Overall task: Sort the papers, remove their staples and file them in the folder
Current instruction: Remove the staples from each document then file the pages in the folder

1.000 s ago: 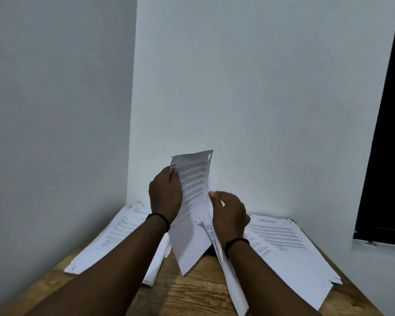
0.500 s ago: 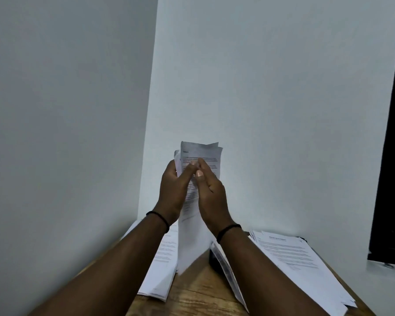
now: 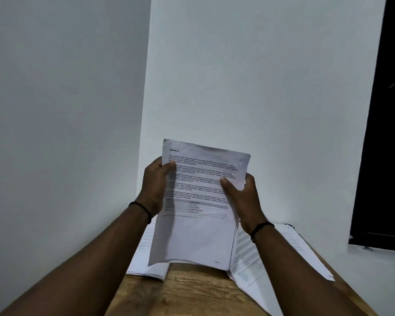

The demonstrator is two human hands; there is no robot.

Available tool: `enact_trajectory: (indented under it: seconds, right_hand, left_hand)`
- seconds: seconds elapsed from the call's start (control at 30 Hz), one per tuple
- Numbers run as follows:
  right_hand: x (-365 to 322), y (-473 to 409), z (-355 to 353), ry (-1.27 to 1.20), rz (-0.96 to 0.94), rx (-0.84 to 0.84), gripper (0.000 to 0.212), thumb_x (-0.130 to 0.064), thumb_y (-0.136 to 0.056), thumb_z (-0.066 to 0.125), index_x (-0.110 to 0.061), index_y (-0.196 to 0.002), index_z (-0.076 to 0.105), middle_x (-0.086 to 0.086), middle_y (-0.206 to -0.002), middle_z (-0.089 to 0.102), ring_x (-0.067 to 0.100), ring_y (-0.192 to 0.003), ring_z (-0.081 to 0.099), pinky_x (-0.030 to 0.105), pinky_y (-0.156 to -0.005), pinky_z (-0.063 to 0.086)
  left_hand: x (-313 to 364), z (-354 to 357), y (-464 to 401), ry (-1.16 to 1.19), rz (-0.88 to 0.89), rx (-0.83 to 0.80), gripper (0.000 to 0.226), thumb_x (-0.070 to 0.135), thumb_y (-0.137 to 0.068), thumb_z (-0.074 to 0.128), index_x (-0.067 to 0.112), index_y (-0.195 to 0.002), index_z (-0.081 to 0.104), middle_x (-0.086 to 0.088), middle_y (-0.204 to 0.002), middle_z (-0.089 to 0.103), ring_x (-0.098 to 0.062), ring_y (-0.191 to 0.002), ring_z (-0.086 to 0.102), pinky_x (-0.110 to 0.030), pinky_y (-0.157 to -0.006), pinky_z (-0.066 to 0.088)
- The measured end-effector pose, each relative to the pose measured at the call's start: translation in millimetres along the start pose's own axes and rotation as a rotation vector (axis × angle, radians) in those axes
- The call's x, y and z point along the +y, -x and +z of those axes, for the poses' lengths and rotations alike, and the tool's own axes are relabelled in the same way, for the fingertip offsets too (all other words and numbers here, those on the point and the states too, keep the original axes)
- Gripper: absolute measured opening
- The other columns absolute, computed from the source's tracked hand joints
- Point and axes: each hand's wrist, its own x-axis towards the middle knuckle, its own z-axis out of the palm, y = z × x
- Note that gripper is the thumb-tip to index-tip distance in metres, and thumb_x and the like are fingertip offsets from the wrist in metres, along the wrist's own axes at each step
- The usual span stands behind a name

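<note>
I hold a printed paper (image 3: 198, 224) upright in front of me, its text side facing me, headed "Section 5" with a small table lower down. My left hand (image 3: 156, 185) grips its left edge, thumb on the front. My right hand (image 3: 242, 197) grips its right edge, thumb pressed on the text. More sheets seem to lie behind the front page. Below it, a paper pile (image 3: 146, 258) lies on the left of the wooden table (image 3: 192, 293) and another paper pile (image 3: 283, 254) on the right. No folder or staple is visible.
The table stands in a corner between two pale walls (image 3: 78, 110). A dark window (image 3: 385, 133) with a sill is on the right. Both wrists wear thin black bands.
The paper was narrow and pinched between both hands close together; now it faces me flat, with my hands spread to its left and right edges. The camera view has tilted slightly.
</note>
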Motion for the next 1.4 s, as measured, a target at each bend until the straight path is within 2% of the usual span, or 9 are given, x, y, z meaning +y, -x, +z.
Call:
enact_trajectory:
  seconds: [0.17, 0.37, 0.63, 0.73, 0.83, 1.0, 1.17, 1.27, 1.4]
  right_hand:
    - [-6.0, 16.8, -11.1, -0.123, -0.047, 0.054, 0.023, -0.009, -0.090, 0.073, -0.007, -0.113, 0.071, 0.008, -0.107, 0.076, 0.026, -0.100, 0.072, 0.038, -0.085, 0.059]
    - [-4.4, 37.0, -25.9, -0.122, -0.014, 0.009, 0.033, -0.012, -0.086, 0.078, -0.005, -0.117, 0.067, 0.012, -0.112, 0.074, 0.031, -0.104, 0.071, 0.043, -0.088, 0.059]
    - [50.8, 74.8, -46.2, 0.073, 0.169, -0.004, 0.023, -0.011, -0.090, 0.072, -0.010, -0.113, 0.069, 0.002, -0.108, 0.074, 0.021, -0.102, 0.071, 0.029, -0.082, 0.060]
    - [48.7, 61.3, -49.2, 0.126, 0.181, 0.029, 0.009, -0.022, -0.093, 0.070, -0.015, -0.089, 0.065, -0.004, -0.087, 0.070, 0.017, -0.079, 0.066, 0.031, -0.072, 0.055]
    - [57.9, 49.0, -58.7, 0.236, 0.245, 0.110, 0.041, -0.036, -0.096, 0.063, -0.021, -0.063, 0.043, -0.009, -0.061, 0.044, 0.013, -0.058, 0.041, 0.028, -0.059, 0.037]
    - [79.9, 43.1, -104.6, 0.342, 0.355, 0.240, 0.013, -0.025, -0.079, 0.061, -0.014, -0.072, 0.065, 0.004, -0.076, 0.069, 0.023, -0.071, 0.058, 0.038, -0.069, 0.048]
    - [94.6, 42.5, -161.7, 0.619, 0.357, 0.307, 0.022, -0.007, -0.083, 0.053, -0.004, -0.062, 0.059, 0.012, -0.064, 0.057, 0.028, -0.064, 0.050, 0.035, -0.060, 0.044]
    - [96.1, 38.2, -198.0, 0.844, 0.391, 0.365, 0.022, -0.007, -0.091, 0.050, -0.010, -0.070, 0.056, 0.014, -0.087, 0.066, 0.029, -0.081, 0.058, 0.030, -0.066, 0.043]
    - [109.1, 26.0, -249.2, 0.968, 0.579, 0.438, 0.019, -0.019, -0.082, 0.054, -0.006, -0.092, 0.062, 0.015, -0.106, 0.066, 0.035, -0.098, 0.063, 0.033, -0.082, 0.051]
  left_hand:
    - [-1.5, 9.3, 12.4, -0.025, -0.005, -0.030, 0.016, 0.014, -0.098, 0.057, 0.014, -0.094, 0.072, -0.004, -0.090, 0.076, -0.025, -0.084, 0.069, -0.037, -0.076, 0.060]
    - [-25.4, 4.6, 35.5, -0.108, -0.017, -0.079, 0.021, 0.033, -0.096, 0.062, 0.014, -0.099, 0.071, 0.000, -0.095, 0.075, -0.008, -0.079, 0.072, -0.021, -0.069, 0.056]
    - [-86.4, -6.8, 58.2, -0.228, -0.147, -0.087, 0.008, 0.025, -0.095, 0.065, 0.022, -0.095, 0.072, 0.007, -0.096, 0.075, -0.009, -0.085, 0.071, -0.025, -0.079, 0.054]
    - [-87.1, 1.6, 48.3, -0.249, -0.145, -0.061, 0.009, 0.021, -0.096, 0.064, 0.017, -0.094, 0.072, 0.007, -0.091, 0.074, -0.008, -0.077, 0.070, -0.024, -0.074, 0.055]
    - [-92.9, 4.5, 39.1, -0.294, -0.160, -0.042, 0.013, 0.020, -0.097, 0.063, 0.009, -0.099, 0.071, -0.003, -0.095, 0.072, -0.018, -0.083, 0.068, -0.032, -0.081, 0.055]
    - [-117.2, 31.7, 34.4, -0.347, -0.249, -0.101, 0.020, 0.016, -0.096, 0.063, -0.003, -0.098, 0.070, -0.011, -0.092, 0.069, -0.023, -0.081, 0.063, -0.034, -0.080, 0.051]
    - [-156.5, 73.3, 32.5, -0.287, -0.401, -0.178, 0.010, 0.013, -0.093, 0.067, 0.005, -0.095, 0.072, -0.011, -0.099, 0.074, -0.029, -0.095, 0.070, -0.042, -0.095, 0.053]
    - [-182.0, 100.3, 32.3, -0.202, -0.557, -0.238, 0.024, 0.009, -0.091, 0.066, -0.005, -0.111, 0.068, -0.021, -0.111, 0.071, -0.034, -0.101, 0.069, -0.048, -0.101, 0.050]
    - [-204.4, 139.5, 34.3, -0.192, -0.765, -0.339, 0.021, -0.005, -0.099, 0.043, 0.000, -0.106, 0.062, -0.017, -0.102, 0.069, -0.030, -0.091, 0.066, -0.035, -0.085, 0.054]
